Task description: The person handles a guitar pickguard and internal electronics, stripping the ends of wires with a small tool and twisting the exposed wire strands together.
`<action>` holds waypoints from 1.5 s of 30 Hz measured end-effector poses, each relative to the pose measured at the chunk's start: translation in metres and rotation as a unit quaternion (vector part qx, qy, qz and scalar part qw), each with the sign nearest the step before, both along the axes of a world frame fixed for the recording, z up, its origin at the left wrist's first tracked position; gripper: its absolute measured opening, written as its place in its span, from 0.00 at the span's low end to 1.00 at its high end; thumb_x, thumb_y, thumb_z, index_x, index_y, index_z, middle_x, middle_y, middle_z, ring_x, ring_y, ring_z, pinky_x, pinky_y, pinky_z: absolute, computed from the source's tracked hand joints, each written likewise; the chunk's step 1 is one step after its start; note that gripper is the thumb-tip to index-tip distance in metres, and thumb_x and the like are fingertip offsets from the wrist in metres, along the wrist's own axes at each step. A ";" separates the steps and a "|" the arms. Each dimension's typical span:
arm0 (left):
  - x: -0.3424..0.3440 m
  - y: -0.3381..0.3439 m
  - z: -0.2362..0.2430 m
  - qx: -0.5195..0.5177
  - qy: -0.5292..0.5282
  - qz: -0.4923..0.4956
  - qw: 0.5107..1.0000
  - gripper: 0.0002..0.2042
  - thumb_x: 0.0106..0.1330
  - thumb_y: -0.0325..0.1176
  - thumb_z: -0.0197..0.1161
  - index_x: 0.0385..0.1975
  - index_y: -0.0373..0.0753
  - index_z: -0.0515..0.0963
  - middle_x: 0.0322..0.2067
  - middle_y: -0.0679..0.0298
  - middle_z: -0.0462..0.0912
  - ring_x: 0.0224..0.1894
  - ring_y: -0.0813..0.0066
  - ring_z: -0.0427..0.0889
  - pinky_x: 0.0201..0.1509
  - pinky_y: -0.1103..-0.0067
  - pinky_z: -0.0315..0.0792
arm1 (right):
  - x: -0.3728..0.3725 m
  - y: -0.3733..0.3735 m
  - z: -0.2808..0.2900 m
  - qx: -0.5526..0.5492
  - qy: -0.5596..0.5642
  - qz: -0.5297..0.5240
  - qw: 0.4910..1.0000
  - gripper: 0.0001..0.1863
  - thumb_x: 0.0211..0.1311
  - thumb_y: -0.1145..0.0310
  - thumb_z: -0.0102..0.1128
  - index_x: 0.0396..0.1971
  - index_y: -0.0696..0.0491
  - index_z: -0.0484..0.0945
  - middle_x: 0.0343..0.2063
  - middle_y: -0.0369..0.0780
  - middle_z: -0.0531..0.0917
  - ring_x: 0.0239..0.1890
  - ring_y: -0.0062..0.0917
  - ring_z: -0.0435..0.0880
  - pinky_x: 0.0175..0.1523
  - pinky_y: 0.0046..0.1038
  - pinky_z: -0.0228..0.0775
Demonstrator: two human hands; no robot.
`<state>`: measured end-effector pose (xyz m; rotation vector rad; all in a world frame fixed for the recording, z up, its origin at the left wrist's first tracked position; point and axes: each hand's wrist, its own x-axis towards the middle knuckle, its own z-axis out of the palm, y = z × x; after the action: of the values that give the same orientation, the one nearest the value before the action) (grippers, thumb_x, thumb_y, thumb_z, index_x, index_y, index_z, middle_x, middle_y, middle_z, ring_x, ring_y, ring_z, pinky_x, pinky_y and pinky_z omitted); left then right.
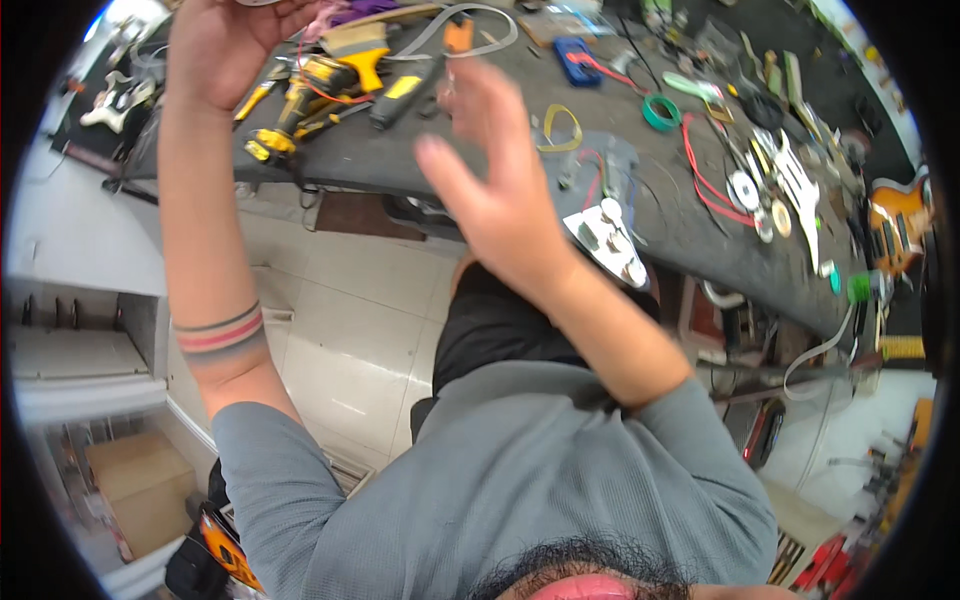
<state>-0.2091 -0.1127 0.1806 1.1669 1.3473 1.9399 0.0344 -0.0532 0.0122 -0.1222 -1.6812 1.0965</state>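
My left hand (228, 55) is raised over the far left of the workbench, palm turned up and fingers partly cut off by the top edge. Its fingers curl at a pale, rounded thing (258, 2), of which only a sliver shows. Over the bench's front edge hangs my right hand (500, 190), blurred, thumb and fingers apart, with nothing in it. Just beyond its fingers is an orange-ended tool (458, 36). To its right, a white guitar control plate (606, 242) with knobs and wires rests at the edge of a grey mat (610, 155).
The dark workbench (370, 160) carries a yellow-and-black power drill (312, 92), a yellow-handled brush (366, 62), a blue multimeter (576, 62), a green tape roll (661, 113) and red cables (692, 165). A sunburst guitar (897, 228) stands at the far right.
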 end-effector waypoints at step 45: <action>0.085 -0.134 -0.168 -0.152 -0.003 -0.105 0.983 0.24 0.65 0.56 0.70 0.36 0.40 0.70 0.45 0.47 0.77 0.40 0.61 0.81 0.49 0.71 0.76 | 0.133 0.144 0.035 -0.060 -0.548 0.266 0.791 0.09 0.74 0.67 0.73 0.43 0.58 0.89 0.36 0.35 0.90 0.42 0.19 0.86 0.53 0.26 0.78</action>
<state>-0.1241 -0.2469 0.0127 1.1008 1.3973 1.5275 0.1674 0.0907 0.0472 -0.4587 -2.7932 1.7344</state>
